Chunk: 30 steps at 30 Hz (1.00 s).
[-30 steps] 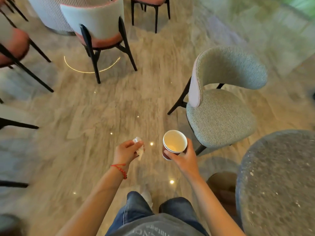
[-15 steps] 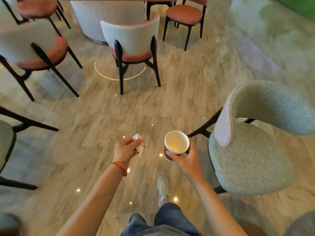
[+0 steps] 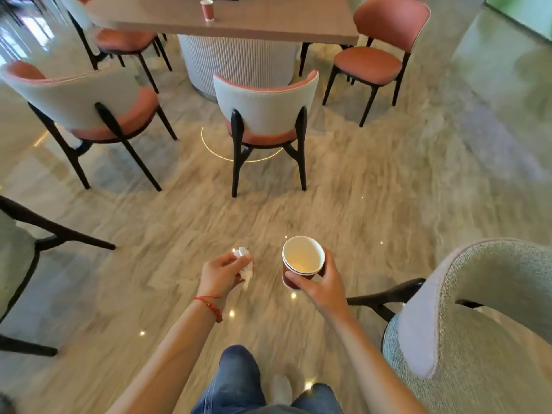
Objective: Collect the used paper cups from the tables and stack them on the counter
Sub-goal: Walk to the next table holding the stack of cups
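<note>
My right hand [image 3: 321,286] grips nested red paper cups [image 3: 301,259], upright, their white inside showing empty. My left hand [image 3: 222,273] holds a crumpled white tissue [image 3: 245,265] in its fingers. Both hands are in front of me at waist height, above the floor. Far ahead, another red paper cup [image 3: 206,9] stands upright on a long beige table [image 3: 268,19].
Pink-seated chairs surround the table: one straight ahead [image 3: 265,121], one to the left [image 3: 89,109], one at the far right [image 3: 379,49]. A grey-green chair [image 3: 478,324] is close on my right, another chair's dark legs [image 3: 44,231] on my left. Marble floor lies between.
I have walked forward and my view has risen: the table with its cup has come into sight and the chairs are nearer. Both hands keep the same hold.
</note>
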Each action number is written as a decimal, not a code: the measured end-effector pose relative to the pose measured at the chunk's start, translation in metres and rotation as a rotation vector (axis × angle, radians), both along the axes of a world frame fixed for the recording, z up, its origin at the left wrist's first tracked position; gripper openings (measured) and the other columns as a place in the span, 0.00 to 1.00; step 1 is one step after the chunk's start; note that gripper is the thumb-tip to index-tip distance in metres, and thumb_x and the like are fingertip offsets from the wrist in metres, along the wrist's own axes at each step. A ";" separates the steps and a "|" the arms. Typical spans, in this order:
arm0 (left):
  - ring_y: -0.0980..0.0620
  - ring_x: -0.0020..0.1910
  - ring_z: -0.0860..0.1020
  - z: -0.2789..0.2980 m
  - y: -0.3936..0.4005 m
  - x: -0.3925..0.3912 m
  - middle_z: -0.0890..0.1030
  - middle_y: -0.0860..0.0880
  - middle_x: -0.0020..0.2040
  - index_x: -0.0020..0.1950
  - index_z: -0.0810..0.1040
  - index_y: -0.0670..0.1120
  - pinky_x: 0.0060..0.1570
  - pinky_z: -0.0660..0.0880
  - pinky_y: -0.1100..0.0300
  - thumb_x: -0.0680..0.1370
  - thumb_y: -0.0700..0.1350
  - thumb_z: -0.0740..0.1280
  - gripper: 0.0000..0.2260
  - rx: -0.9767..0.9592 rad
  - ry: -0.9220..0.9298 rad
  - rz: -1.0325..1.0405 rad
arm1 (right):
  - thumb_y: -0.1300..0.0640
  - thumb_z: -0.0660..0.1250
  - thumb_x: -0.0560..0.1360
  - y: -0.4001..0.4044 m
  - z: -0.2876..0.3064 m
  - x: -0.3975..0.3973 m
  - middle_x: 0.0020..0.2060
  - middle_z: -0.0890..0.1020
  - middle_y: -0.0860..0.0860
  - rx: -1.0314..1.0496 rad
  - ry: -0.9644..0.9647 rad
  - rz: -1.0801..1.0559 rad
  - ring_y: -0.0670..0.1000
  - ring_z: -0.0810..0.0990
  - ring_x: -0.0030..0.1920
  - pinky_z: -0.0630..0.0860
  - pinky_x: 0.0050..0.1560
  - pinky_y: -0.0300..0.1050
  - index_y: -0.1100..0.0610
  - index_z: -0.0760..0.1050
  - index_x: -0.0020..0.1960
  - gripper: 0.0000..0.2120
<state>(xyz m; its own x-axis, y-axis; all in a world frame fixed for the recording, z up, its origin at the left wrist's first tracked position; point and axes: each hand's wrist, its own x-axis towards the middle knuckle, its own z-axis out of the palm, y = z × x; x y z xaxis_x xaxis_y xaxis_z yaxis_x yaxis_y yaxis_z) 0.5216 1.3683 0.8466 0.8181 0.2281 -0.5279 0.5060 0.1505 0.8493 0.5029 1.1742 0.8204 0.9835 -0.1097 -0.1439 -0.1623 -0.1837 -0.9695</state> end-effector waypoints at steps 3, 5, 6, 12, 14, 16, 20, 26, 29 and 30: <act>0.50 0.35 0.74 -0.003 0.007 0.039 0.78 0.41 0.40 0.40 0.80 0.39 0.28 0.72 0.68 0.72 0.40 0.71 0.05 0.009 0.007 0.034 | 0.56 0.79 0.63 0.008 -0.002 0.041 0.50 0.78 0.40 -0.012 0.004 0.044 0.33 0.76 0.50 0.71 0.47 0.26 0.42 0.69 0.54 0.27; 0.51 0.33 0.74 -0.006 0.014 0.067 0.79 0.42 0.38 0.40 0.80 0.39 0.27 0.72 0.69 0.72 0.41 0.71 0.05 0.018 0.007 0.036 | 0.56 0.79 0.63 0.015 -0.004 0.069 0.50 0.78 0.40 -0.013 0.007 0.059 0.33 0.76 0.50 0.72 0.47 0.26 0.42 0.69 0.54 0.27; 0.53 0.31 0.74 -0.007 0.018 0.081 0.79 0.44 0.35 0.40 0.81 0.39 0.27 0.72 0.69 0.73 0.41 0.71 0.05 0.016 0.005 0.038 | 0.56 0.79 0.63 0.019 -0.005 0.084 0.50 0.78 0.40 -0.009 0.006 0.061 0.33 0.76 0.50 0.72 0.47 0.26 0.42 0.69 0.54 0.27; 0.60 0.22 0.71 -0.006 0.055 0.174 0.78 0.45 0.33 0.40 0.80 0.39 0.25 0.72 0.70 0.72 0.41 0.72 0.06 -0.005 0.044 0.089 | 0.54 0.80 0.62 0.056 0.001 0.185 0.50 0.79 0.41 0.008 0.001 0.050 0.34 0.77 0.50 0.72 0.46 0.26 0.41 0.70 0.54 0.27; 0.60 0.24 0.73 -0.004 0.070 0.205 0.80 0.46 0.34 0.41 0.81 0.39 0.27 0.73 0.69 0.72 0.42 0.72 0.06 -0.034 0.051 0.111 | 0.51 0.79 0.60 0.070 0.003 0.221 0.50 0.79 0.41 0.011 0.003 0.041 0.35 0.77 0.50 0.72 0.46 0.26 0.41 0.70 0.54 0.28; 0.59 0.26 0.77 -0.002 0.082 0.230 0.82 0.48 0.33 0.42 0.80 0.38 0.27 0.73 0.69 0.72 0.42 0.72 0.07 -0.060 0.049 0.129 | 0.48 0.79 0.58 0.081 0.004 0.249 0.50 0.79 0.41 0.012 0.011 0.029 0.36 0.77 0.51 0.73 0.47 0.27 0.41 0.70 0.55 0.29; 0.51 0.36 0.80 -0.003 0.112 0.292 0.81 0.45 0.38 0.41 0.79 0.38 0.38 0.76 0.62 0.72 0.43 0.72 0.08 -0.076 0.051 0.161 | 0.48 0.79 0.59 0.109 0.005 0.314 0.50 0.79 0.39 -0.006 0.004 0.041 0.37 0.77 0.51 0.75 0.48 0.33 0.40 0.70 0.55 0.29; 0.51 0.36 0.82 -0.010 0.146 0.366 0.82 0.44 0.37 0.40 0.80 0.39 0.35 0.79 0.64 0.73 0.41 0.71 0.05 -0.112 0.043 0.203 | 0.47 0.79 0.60 0.144 0.002 0.391 0.51 0.78 0.40 -0.054 0.018 0.097 0.35 0.76 0.51 0.74 0.48 0.32 0.40 0.69 0.55 0.29; 0.53 0.34 0.81 -0.016 0.162 0.408 0.82 0.43 0.37 0.40 0.80 0.39 0.31 0.76 0.66 0.73 0.40 0.71 0.05 -0.102 0.051 0.234 | 0.51 0.80 0.61 0.161 -0.001 0.436 0.49 0.77 0.39 -0.067 0.030 0.134 0.33 0.76 0.50 0.74 0.46 0.30 0.41 0.69 0.53 0.26; 0.54 0.33 0.80 -0.019 0.167 0.422 0.82 0.43 0.37 0.40 0.80 0.39 0.30 0.75 0.67 0.72 0.40 0.71 0.05 -0.089 0.053 0.237 | 0.52 0.80 0.62 0.167 -0.003 0.453 0.49 0.78 0.39 -0.071 0.025 0.141 0.33 0.76 0.50 0.73 0.45 0.28 0.42 0.70 0.52 0.26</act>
<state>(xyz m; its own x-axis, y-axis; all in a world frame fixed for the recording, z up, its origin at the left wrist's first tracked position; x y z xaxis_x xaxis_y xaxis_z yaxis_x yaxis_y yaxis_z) 0.9438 1.5350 0.8280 0.7180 0.3608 -0.5953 0.4911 0.3435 0.8005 0.9556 1.3408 0.8177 0.9861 0.0187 -0.1648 -0.1535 -0.2740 -0.9494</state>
